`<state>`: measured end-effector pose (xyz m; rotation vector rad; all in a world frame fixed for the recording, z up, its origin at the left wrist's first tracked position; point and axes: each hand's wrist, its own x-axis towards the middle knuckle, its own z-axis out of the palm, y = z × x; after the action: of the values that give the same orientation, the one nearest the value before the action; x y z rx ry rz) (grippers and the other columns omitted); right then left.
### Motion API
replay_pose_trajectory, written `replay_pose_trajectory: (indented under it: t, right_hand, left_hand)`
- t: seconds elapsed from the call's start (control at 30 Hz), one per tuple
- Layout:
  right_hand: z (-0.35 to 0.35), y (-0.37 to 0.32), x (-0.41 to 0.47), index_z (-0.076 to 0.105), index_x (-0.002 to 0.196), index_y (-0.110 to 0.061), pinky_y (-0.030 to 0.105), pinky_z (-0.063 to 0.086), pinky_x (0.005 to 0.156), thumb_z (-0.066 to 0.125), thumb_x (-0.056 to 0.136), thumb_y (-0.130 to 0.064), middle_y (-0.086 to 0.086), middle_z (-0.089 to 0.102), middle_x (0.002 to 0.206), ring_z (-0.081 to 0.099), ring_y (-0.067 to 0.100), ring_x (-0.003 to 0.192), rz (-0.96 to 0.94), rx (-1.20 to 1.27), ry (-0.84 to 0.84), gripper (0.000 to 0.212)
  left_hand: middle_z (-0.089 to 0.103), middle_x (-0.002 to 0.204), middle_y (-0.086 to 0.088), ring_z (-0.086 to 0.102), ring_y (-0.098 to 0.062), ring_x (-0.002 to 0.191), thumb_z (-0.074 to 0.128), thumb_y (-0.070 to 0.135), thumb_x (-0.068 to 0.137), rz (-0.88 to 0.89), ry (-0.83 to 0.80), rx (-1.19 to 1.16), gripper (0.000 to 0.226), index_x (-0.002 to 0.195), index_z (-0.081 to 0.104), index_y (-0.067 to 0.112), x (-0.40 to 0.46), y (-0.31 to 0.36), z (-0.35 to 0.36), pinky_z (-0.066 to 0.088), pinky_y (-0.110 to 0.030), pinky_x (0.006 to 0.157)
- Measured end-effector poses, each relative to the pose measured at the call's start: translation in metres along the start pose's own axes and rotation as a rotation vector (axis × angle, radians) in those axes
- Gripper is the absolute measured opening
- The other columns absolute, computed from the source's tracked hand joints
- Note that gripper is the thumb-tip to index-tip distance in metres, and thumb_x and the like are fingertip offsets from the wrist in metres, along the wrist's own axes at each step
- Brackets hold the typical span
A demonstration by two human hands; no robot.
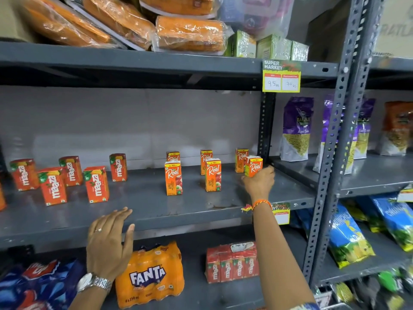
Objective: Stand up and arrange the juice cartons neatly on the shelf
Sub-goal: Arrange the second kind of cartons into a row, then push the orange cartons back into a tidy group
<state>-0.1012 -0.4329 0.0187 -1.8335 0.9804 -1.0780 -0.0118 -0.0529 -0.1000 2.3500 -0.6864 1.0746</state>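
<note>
Several orange Real juice cartons stand upright in two rows on the grey middle shelf [145, 204]. My right hand [259, 183] is shut on the front right Real carton [253, 165], held upright near the shelf's right post. Other Real cartons stand at front middle [213, 175] and front left [173, 178], with three more behind. Several red Maaza cartons [96, 184] stand upright at the left of the same shelf. My left hand [109, 240] rests open, fingers spread, on the shelf's front edge.
A perforated metal post [266, 126] bounds the shelf at the right. Below sit a Fanta bottle pack [149, 274] and a wrapped Maaza pack [232, 262]. Snack bags [297, 128] fill the neighbouring rack. A price tag [281, 76] hangs from the upper shelf.
</note>
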Motion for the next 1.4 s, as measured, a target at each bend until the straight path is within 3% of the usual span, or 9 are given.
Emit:
replay_pose_trajectory:
  t: [0.27,0.43,0.53,0.63,0.77,0.9,1.07,1.2,1.4]
  right_hand:
    - [0.008,0.008,0.007,0.037,0.132,0.002,0.047,0.048,0.099,0.076,0.08,-0.008,0.026,0.053,0.132,0.053,0.043,0.125,-0.017,-0.084,-0.065,0.066]
    - [-0.003,-0.001,-0.015,0.022,0.146,0.006,0.046,0.034,0.112,0.08,0.077,-0.022,0.027,0.039,0.144,0.038,0.042,0.135,-0.057,-0.206,-0.018,0.094]
    - [0.006,-0.008,-0.07,0.018,0.151,-0.001,0.046,0.031,0.118,0.074,0.082,-0.03,0.023,0.034,0.151,0.031,0.038,0.141,-0.307,-0.129,0.175,0.094]
    - [0.044,-0.015,-0.144,0.025,0.153,-0.012,0.038,0.027,0.122,0.051,0.096,-0.042,0.009,0.035,0.157,0.03,0.023,0.146,-0.616,0.019,0.126,0.069]
    - [0.093,-0.009,-0.197,0.054,0.135,-0.019,0.036,0.037,0.111,0.041,0.1,-0.044,0.001,0.059,0.138,0.053,0.019,0.127,-0.827,-0.05,-0.001,0.045]
    - [0.119,0.008,-0.194,0.07,0.1,-0.022,0.04,0.043,0.087,0.047,0.098,-0.035,-0.003,0.073,0.098,0.065,0.023,0.088,-0.956,-0.195,0.189,0.026]
    - [0.133,0.014,-0.189,0.072,0.097,-0.025,0.038,0.042,0.08,0.045,0.096,-0.034,-0.005,0.074,0.093,0.062,0.022,0.082,-0.992,-0.248,0.354,0.029]
    - [0.135,0.015,-0.188,0.073,0.097,-0.025,0.039,0.041,0.078,0.041,0.096,-0.034,-0.004,0.073,0.09,0.06,0.023,0.08,-1.015,-0.268,0.427,0.033]
    - [0.136,0.014,-0.191,0.071,0.099,-0.025,0.039,0.04,0.081,0.04,0.097,-0.034,-0.005,0.072,0.091,0.058,0.023,0.083,-0.983,-0.293,0.407,0.033]
  left_hand:
    - [0.067,0.126,-0.008,0.06,-0.029,0.118,0.038,0.041,0.094,0.023,0.019,-0.001,0.049,0.127,0.063,0.013,0.0,-0.002,0.001,0.033,-0.046,0.107]
    - [0.067,0.126,-0.007,0.06,-0.027,0.118,0.04,0.041,0.094,0.036,0.031,-0.016,0.048,0.126,0.064,0.013,0.001,0.001,0.0,0.034,-0.045,0.107]
    - [0.067,0.128,-0.005,0.06,-0.025,0.119,0.041,0.041,0.094,0.035,0.012,-0.027,0.048,0.127,0.064,0.014,0.0,0.003,-0.005,0.035,-0.045,0.108]
    - [0.067,0.128,-0.002,0.061,-0.022,0.12,0.041,0.04,0.094,-0.004,-0.007,-0.051,0.046,0.125,0.066,0.017,0.001,0.009,-0.016,0.035,-0.043,0.109]
    - [0.072,0.113,0.008,0.066,-0.014,0.105,0.05,0.041,0.093,-0.092,-0.042,-0.106,0.032,0.11,0.073,0.026,0.017,0.016,-0.04,0.045,-0.034,0.094]
    - [0.069,0.086,0.016,0.067,-0.006,0.083,0.064,0.031,0.09,-0.322,-0.043,-0.418,0.004,0.089,0.064,0.034,0.05,0.002,-0.061,0.05,-0.022,0.073]
    - [0.063,0.112,-0.017,0.063,-0.032,0.103,0.073,0.021,0.083,-0.629,-0.08,-0.478,0.049,0.122,0.05,0.002,0.099,-0.052,-0.063,0.05,-0.044,0.092]
    - [0.05,0.139,-0.016,0.055,-0.028,0.116,0.078,0.018,0.079,-0.667,-0.246,-0.508,0.07,0.136,0.041,0.0,0.124,-0.071,-0.052,0.041,-0.032,0.098]
    - [0.072,0.109,-0.009,0.067,-0.028,0.102,0.08,0.007,0.075,-0.687,-0.341,-0.756,0.026,0.086,0.063,0.024,0.138,-0.09,-0.039,0.049,-0.049,0.1]
